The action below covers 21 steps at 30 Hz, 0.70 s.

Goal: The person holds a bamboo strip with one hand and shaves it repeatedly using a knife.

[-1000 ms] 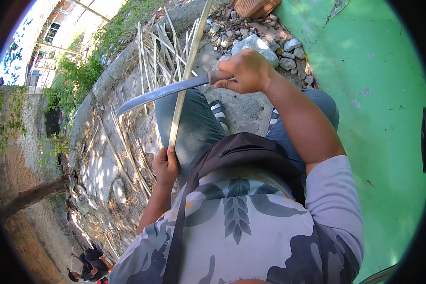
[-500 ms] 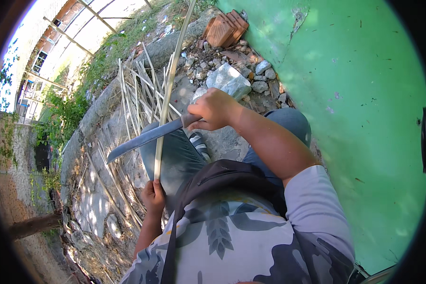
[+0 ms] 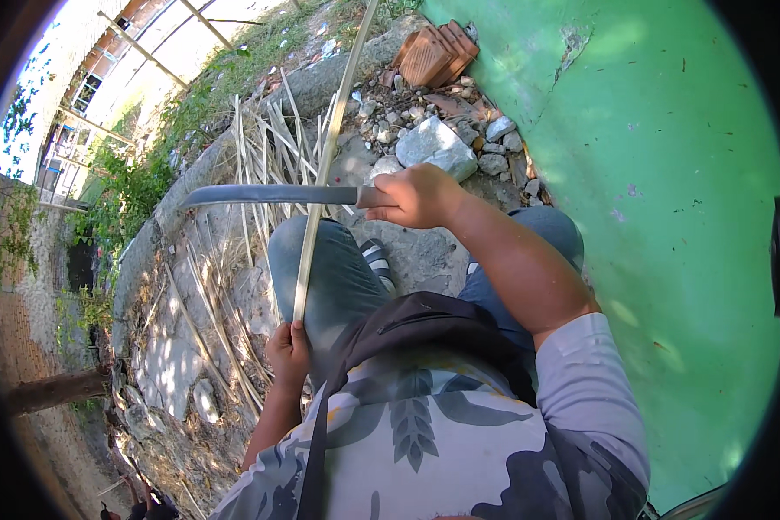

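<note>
My right hand (image 3: 420, 197) is closed round the handle of a machete (image 3: 264, 194). Its long dark blade points left, nearly level, and crosses a long pale strip of split wood or bamboo (image 3: 307, 264). Whether the blade touches the strip I cannot tell. The near end of the strip is pinched in my left hand (image 3: 288, 348), thumb on top, beside my left knee. From there it runs up and slightly right, past the top edge of the picture.
Several loose pale strips (image 3: 260, 160) lie on the stony ground ahead to the left. Rubble, a large grey rock (image 3: 438, 147) and stacked orange clay tiles (image 3: 433, 56) sit ahead. On the right is a green wall or floor (image 3: 650, 217); a low stone edge (image 3: 178, 182) curves along the left.
The machete has swung upward along the strip, its tip rising from a downward slant to nearly level. My left hand keeps its pinch on the strip's near end.
</note>
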Tool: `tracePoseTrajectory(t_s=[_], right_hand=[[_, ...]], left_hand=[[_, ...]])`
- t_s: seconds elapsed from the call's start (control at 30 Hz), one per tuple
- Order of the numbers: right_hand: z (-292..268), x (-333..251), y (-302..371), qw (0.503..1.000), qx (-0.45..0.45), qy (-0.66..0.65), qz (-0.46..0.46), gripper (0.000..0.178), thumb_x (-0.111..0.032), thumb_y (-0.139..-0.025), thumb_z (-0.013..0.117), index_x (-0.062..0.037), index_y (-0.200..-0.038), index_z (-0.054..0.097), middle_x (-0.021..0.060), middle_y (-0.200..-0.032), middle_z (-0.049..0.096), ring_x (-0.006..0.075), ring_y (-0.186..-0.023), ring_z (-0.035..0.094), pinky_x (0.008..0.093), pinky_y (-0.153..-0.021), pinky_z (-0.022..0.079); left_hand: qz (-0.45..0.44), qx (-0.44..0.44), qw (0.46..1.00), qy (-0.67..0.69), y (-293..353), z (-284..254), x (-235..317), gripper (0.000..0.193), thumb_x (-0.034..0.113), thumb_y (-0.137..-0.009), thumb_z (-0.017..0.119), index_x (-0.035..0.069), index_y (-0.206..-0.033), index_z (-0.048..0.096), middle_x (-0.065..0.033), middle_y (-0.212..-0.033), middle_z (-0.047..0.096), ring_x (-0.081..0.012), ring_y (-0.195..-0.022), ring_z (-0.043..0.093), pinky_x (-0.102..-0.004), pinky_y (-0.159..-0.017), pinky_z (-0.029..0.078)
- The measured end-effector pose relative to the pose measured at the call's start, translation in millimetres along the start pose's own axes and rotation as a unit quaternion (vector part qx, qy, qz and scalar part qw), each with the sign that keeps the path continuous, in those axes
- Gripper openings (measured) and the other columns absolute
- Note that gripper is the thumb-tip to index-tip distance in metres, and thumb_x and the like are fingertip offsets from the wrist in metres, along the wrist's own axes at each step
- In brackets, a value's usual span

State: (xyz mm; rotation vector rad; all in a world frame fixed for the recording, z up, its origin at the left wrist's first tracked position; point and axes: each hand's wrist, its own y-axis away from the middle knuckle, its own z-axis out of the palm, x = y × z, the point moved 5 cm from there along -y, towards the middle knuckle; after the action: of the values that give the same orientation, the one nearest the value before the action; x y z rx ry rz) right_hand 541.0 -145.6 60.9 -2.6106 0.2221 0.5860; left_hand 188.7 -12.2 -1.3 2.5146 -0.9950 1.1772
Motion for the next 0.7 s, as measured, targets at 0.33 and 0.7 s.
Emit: tracePoseTrajectory(t_s=[0.33,0.7], right_hand=[[-4.6,50.9,-2.1,0.983,0.005,-0.046,0.177,0.050,-0.059,-0.087,0.064,-0.0096,-0.087,0.065,0.0151,-0.074,0.069,0.0384,-0.074,0.069,0.0486,-0.066,0.052],[-3.8,-12.2,-4.7,0.993,-0.019,0.071,-0.094,0.044,-0.056,-0.086,0.067,-0.0129,-0.078,0.059,0.0098,-0.065,0.063,0.0366,-0.066,0.065,0.0464,-0.059,0.050]], left_hand=[[-0.015,0.007,1.000,-0.007,0.4,0.1,2.2,0.042,0.025,-0.101,0.059,0.001,-0.067,0.052,-0.0021,-0.053,0.046,-0.0085,-0.052,0.040,-0.0305,-0.048,0.032],[-0.022,0.004,0.999,0.038,1.2,1.7,0.2,0.040,0.023,-0.101,0.058,0.002,-0.069,0.052,0.0000,-0.055,0.047,-0.0071,-0.054,0.040,-0.0295,-0.049,0.033]])
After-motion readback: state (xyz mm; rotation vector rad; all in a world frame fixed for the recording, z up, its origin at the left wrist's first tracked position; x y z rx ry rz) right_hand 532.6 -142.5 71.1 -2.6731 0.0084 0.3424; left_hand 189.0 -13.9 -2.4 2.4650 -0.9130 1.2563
